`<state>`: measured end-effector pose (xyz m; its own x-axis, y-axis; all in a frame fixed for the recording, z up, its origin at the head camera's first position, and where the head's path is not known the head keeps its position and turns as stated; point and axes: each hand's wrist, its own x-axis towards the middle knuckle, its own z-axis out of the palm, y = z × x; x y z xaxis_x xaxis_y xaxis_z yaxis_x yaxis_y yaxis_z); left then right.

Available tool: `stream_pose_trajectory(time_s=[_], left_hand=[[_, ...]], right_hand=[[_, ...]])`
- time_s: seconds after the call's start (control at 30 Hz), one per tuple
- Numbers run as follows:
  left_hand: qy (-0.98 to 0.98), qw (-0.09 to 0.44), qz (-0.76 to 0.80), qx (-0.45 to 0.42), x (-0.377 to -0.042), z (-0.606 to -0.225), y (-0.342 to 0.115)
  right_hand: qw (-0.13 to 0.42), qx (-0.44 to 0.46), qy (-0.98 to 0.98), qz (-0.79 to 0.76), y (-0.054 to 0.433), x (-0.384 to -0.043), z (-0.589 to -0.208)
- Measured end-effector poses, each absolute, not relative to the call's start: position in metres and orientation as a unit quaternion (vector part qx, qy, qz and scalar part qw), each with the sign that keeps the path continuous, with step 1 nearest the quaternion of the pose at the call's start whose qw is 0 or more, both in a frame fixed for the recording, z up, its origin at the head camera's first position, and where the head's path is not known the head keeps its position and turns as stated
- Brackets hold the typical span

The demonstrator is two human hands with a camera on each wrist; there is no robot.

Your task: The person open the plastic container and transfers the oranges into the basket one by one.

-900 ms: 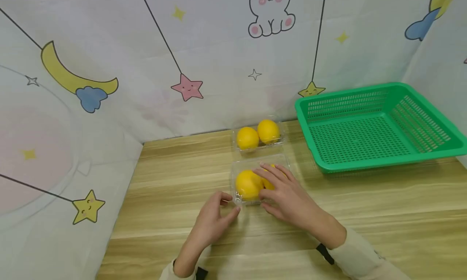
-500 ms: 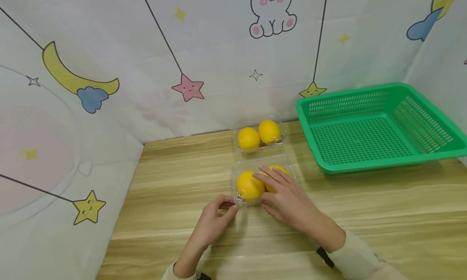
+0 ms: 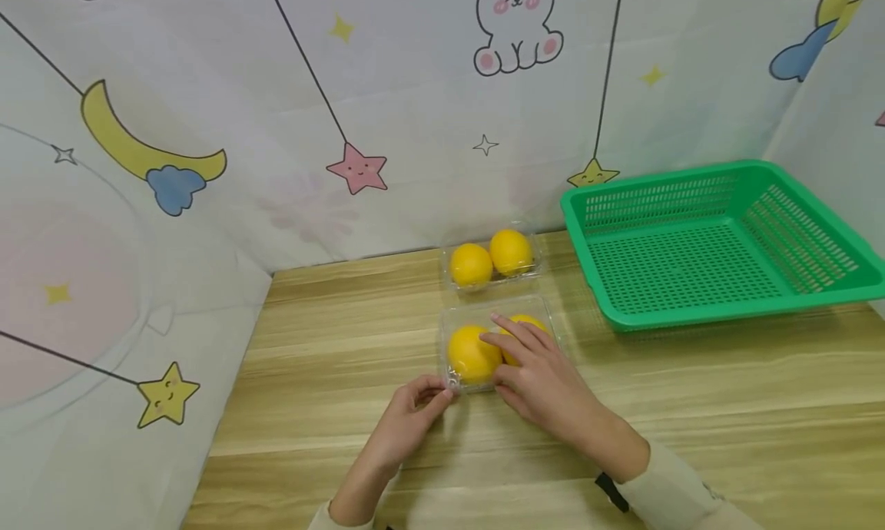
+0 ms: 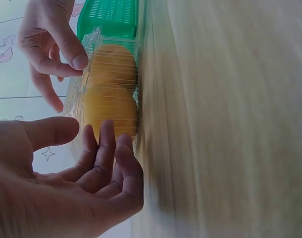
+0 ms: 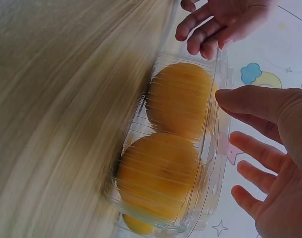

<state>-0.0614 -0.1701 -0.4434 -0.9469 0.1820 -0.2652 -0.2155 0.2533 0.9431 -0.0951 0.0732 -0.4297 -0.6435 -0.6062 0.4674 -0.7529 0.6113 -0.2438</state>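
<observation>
A clear plastic clamshell box (image 3: 452, 319) with two round yellow-orange fruits (image 3: 474, 355) inside stands on the wooden table. My left hand (image 3: 408, 419) is at its near left corner, with thumb and forefinger close together on the rim. From the right, my right hand (image 3: 546, 380) reaches over the box and pinches the front rim between thumb and forefinger; its other fingers spread above the lid. In the right wrist view, the right thumb (image 5: 250, 101) meets the rim beside the fruit. The right-hand fruit is partly hidden by my right hand.
Behind it, near the wall, stands a second clear box (image 3: 456, 283) with two similar fruits (image 3: 512, 252). A green mesh basket (image 3: 684, 315) sits to the right at the back. A printed cloth (image 3: 415, 115) covers the walls behind and at the left.
My left thumb and forefinger have drawn together at the box's near left corner. The right hand has barely moved, and the box stays about where it was.
</observation>
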Motion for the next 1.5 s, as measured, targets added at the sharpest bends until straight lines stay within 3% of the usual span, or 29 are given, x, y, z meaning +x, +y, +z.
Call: stream_pose_trajectory(time_s=[0.37,1.5], left_hand=[[0.727,0.191,0.659,-0.027,-0.06,-0.45,-0.168],[0.669,0.193,0.715,-0.062,-0.064,-0.454,-0.162]], right_hand=[[0.178,0.384,-0.88,0.218,0.072,-0.095,-0.431],[0.171,0.383,-0.879,0.226,0.072,-0.098,-0.431]])
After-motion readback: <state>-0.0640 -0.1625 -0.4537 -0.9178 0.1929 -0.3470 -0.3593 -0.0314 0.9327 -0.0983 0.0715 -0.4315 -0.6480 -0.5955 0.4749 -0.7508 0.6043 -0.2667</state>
